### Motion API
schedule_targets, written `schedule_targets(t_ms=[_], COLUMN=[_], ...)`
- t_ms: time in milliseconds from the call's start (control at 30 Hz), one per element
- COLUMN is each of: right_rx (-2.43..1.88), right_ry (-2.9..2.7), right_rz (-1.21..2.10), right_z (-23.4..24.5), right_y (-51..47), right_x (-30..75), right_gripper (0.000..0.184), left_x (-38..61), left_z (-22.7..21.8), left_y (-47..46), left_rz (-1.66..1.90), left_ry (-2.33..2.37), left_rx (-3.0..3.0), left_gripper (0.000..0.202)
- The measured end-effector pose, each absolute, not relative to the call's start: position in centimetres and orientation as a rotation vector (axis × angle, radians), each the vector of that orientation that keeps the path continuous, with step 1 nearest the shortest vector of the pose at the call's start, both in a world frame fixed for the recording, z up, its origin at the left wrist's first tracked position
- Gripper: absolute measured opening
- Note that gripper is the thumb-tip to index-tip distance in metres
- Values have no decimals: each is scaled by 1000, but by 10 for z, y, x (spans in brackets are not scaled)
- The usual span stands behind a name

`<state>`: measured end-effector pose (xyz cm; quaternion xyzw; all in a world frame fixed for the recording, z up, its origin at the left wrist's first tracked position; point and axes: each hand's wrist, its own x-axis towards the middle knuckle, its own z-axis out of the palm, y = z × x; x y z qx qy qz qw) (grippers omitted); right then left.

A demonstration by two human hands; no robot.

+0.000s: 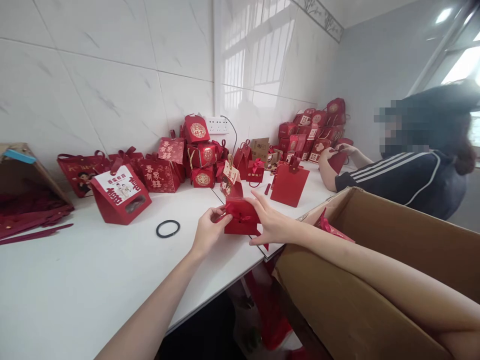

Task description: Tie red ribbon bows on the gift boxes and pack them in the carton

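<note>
A small red gift box (pixel 242 227) with a red ribbon bow on its front is in front of me near the table's edge. My left hand (pixel 210 227) pinches its left side between thumb and fingers. At the box's right side is my right hand (pixel 275 220), its fingers and thumb spread apart around the corner; how firmly it touches the box I cannot tell. Just behind stands a small patterned box with a white top flap (pixel 231 172). A plain red box with a strap handle (pixel 289 185) stands to the right.
A large open cardboard carton (pixel 318 285) adjoins the table's right edge. Finished-looking red boxes (pixel 198 155) line the wall. A black ring (pixel 168 229) lies on the white table (pixel 93 280). Dark red ribbons (pixel 33 215) are at far left. A co-worker (pixel 405 175) handles a red box at right.
</note>
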<state>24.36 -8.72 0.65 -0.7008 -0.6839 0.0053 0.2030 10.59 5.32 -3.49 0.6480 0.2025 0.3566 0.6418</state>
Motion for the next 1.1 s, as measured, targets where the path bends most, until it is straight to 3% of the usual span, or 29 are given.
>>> schedule_targets(t_ms=[200, 433, 867, 1100], right_rx=[-1994, -2053, -2103, -2067], right_ry=[-1954, -1769, -1623, -1657], right_rz=[-166, -109, -43, -104], right_z=[2, 5, 5, 3], right_y=[-86, -84, -84, -82], right_x=[246, 242, 244, 247], right_gripper=[93, 89, 88, 85], left_x=[107, 102, 98, 99], left_z=[-33, -33, -50, -52], left_y=[50, 49, 47, 47], left_rz=[820, 899, 1010, 1062], left_ry=[464, 588, 121, 61], left_rx=[1534, 1777, 2559, 2627], left_gripper=[27, 32, 25, 23])
